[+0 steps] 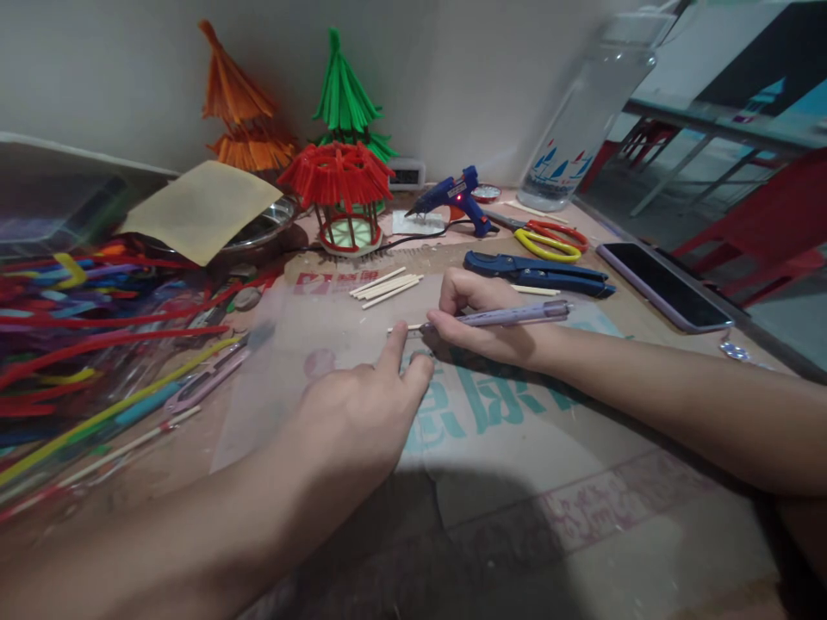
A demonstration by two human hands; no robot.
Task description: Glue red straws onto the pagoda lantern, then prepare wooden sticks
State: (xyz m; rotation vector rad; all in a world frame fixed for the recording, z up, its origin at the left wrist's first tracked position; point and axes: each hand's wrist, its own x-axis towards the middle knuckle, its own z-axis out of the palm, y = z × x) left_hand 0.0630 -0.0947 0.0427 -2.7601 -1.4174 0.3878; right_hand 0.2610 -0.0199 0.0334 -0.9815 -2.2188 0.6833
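My left hand (362,409) lies low over the cardboard, its index fingertip pinning a short, thin wooden stick (413,327) against the surface. The thumb is apart from the index finger, and the other fingers are tucked out of sight. In my right hand (475,319) is a pale purple pen (517,315), gripped near its tip. The pen's point meets the stick's right end, beside my left index finger. Just beyond both hands lies a small bunch of similar wooden sticks (388,287). A dark blue hand tool (539,273), like pliers or a cutter, rests behind my right hand.
Behind stand a red-roofed model pavilion (336,176), green (347,86) and orange (239,86) ones, a blue glue gun (462,194), scissors (552,241) and a bottle (568,129). A phone (665,284) lies right; pipe cleaners (103,344) crowd the left. Cardboard (517,482) covers the tabletop.
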